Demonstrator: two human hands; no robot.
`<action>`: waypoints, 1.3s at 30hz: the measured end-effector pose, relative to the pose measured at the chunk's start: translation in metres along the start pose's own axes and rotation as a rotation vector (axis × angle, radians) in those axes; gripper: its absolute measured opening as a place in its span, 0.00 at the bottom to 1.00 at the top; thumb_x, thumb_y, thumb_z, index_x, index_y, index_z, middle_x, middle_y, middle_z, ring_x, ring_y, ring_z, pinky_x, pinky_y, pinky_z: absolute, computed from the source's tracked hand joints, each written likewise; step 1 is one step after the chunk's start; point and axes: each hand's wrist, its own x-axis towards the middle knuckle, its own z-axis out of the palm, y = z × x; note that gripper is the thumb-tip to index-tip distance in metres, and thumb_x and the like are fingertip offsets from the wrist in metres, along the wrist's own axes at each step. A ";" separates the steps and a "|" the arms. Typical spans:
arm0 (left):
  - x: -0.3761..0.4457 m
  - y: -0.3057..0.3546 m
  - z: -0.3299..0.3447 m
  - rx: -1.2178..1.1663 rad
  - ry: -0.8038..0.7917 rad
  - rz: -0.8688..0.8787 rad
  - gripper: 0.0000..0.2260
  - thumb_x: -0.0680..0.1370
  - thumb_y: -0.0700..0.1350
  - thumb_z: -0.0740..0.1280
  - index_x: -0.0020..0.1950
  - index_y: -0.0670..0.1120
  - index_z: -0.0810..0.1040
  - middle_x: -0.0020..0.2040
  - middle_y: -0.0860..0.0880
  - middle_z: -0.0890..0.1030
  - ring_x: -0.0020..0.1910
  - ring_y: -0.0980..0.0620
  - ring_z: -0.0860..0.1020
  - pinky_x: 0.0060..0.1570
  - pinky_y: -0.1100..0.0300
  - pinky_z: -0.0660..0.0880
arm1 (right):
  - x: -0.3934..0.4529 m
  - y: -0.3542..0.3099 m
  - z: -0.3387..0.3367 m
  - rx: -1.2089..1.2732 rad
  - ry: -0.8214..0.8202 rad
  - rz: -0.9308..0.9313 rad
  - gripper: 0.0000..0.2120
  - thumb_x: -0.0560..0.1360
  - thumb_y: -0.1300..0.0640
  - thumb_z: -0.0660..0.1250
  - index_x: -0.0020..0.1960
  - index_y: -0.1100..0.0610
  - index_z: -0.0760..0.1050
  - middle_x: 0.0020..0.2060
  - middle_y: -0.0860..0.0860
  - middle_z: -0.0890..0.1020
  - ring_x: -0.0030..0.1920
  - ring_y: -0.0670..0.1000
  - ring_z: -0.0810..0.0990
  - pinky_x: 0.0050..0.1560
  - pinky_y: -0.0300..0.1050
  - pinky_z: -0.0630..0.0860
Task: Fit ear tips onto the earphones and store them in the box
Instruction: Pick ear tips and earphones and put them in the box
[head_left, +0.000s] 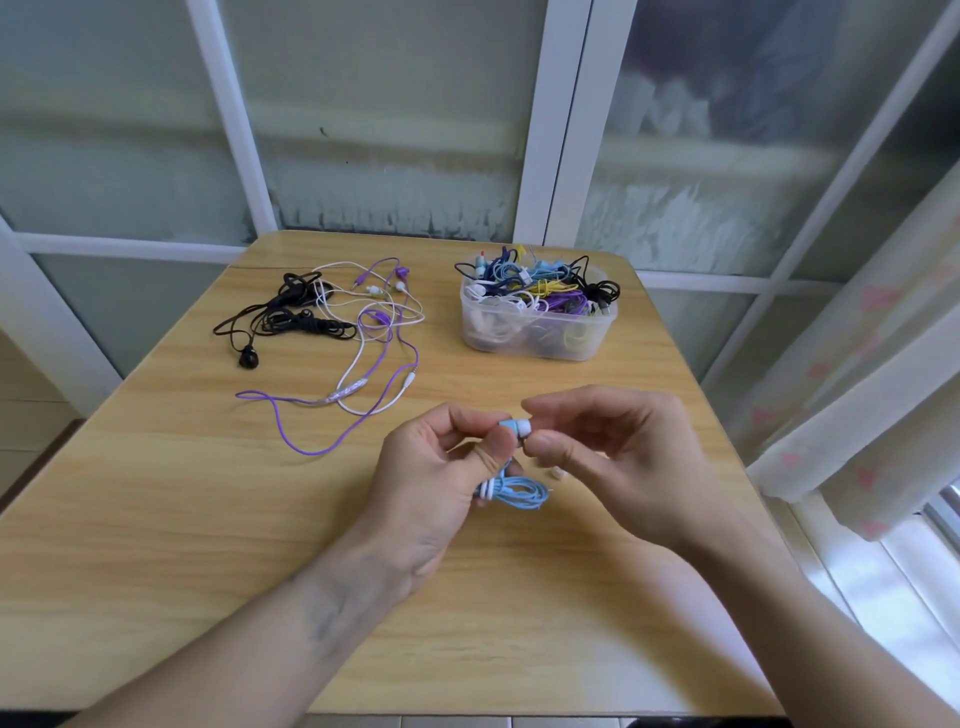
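Earphones in pale blue (514, 491) sit between the person's two hands above the middle of the wooden table (156, 493), their cable coiled and hanging under the left hand (441, 467). That hand pinches one earbud (515, 428) between thumb and fingers, while the right hand (608, 457) closes its thumb and forefinger on the white ear tip (524, 429) at the bud's end. I judge this tip is being seated or is just on.

A small pale piece (557, 473) lies on the table just beside the right hand, likely a second tip waiting, though it is too small to be sure.

The clear plastic box (535, 343) at the far right is already heaped with coiled sets, so much is done. Left of it, a loose tangle of black (291, 322), white (363, 358) and purple earphones (332, 441) looks unstored.

Hidden: the second blue bud, and whether the tangled sets carry tips.
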 end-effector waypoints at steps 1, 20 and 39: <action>0.000 0.001 0.000 0.012 0.013 0.029 0.09 0.66 0.42 0.71 0.43 0.41 0.78 0.36 0.48 0.83 0.29 0.54 0.79 0.25 0.66 0.70 | 0.000 0.000 0.001 0.009 0.014 0.008 0.07 0.69 0.59 0.76 0.46 0.53 0.84 0.40 0.50 0.87 0.39 0.52 0.86 0.43 0.44 0.82; -0.002 0.000 -0.006 0.112 0.003 -0.028 0.07 0.63 0.47 0.72 0.38 0.46 0.81 0.35 0.44 0.83 0.31 0.51 0.80 0.32 0.60 0.71 | 0.001 0.003 0.002 -0.183 -0.025 -0.194 0.04 0.71 0.63 0.76 0.46 0.58 0.86 0.38 0.47 0.85 0.38 0.45 0.83 0.41 0.35 0.76; 0.006 0.004 -0.005 -0.017 0.004 -0.304 0.10 0.78 0.40 0.65 0.58 0.38 0.76 0.46 0.41 0.85 0.42 0.47 0.82 0.44 0.58 0.76 | 0.007 0.008 -0.042 -0.854 -0.218 0.229 0.08 0.69 0.47 0.77 0.47 0.43 0.83 0.40 0.42 0.77 0.39 0.42 0.73 0.41 0.39 0.68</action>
